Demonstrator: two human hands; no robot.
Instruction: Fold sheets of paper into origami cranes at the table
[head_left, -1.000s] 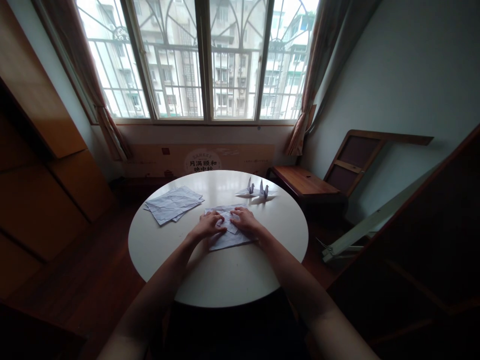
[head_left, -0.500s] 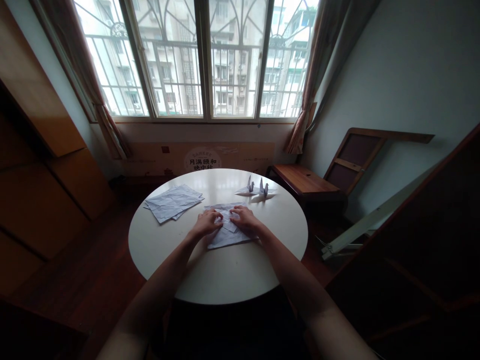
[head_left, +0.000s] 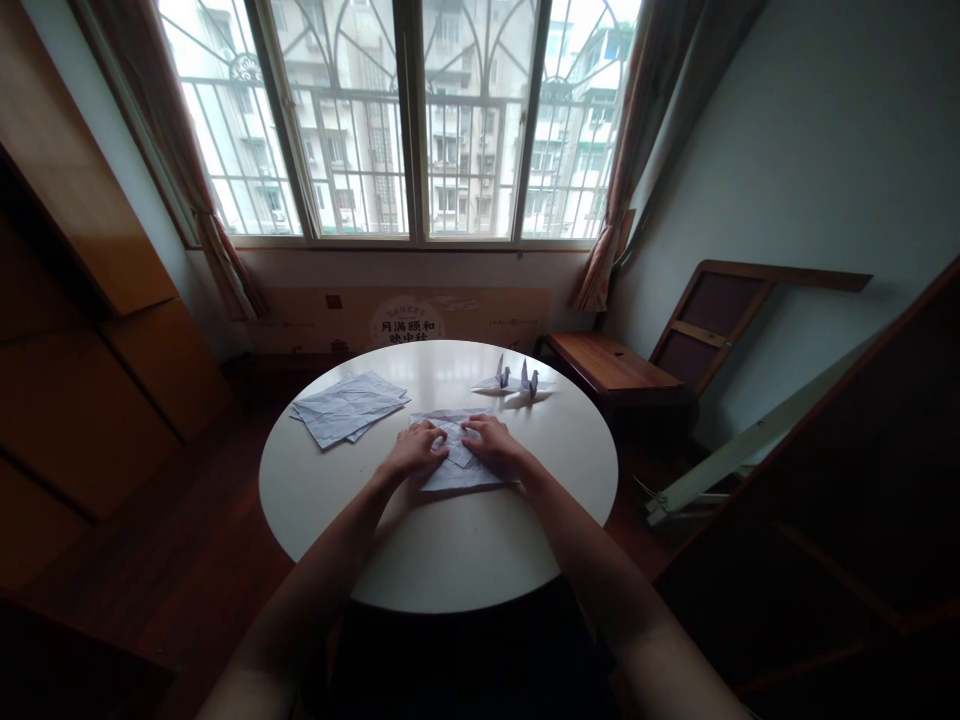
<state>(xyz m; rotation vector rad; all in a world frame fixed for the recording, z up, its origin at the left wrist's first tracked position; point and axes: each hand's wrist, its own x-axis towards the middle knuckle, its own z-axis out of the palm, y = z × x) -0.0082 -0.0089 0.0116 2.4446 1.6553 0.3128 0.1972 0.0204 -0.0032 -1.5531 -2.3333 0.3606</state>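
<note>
A small folded piece of paper (head_left: 459,453) lies on top of a larger pale, creased sheet (head_left: 480,474) in the middle of the table. My left hand (head_left: 415,447) grips the left side of the folded paper, thumb and fingers curled in toward it. From the other side my right hand (head_left: 491,440) has its bent fingers on the paper's right edge. Both hands partly cover the paper, so its exact folds are hard to see.
The round white table (head_left: 450,570) carries a stack of creased sheets (head_left: 349,407) at the left. Two folded paper cranes, one of them a front crane (head_left: 529,380), stand at the back right. A wooden chair (head_left: 615,362) is beyond the table, below a barred window.
Both hands stay on the folded paper with hardly any change in the fingers. The whole view has shifted very slightly.
</note>
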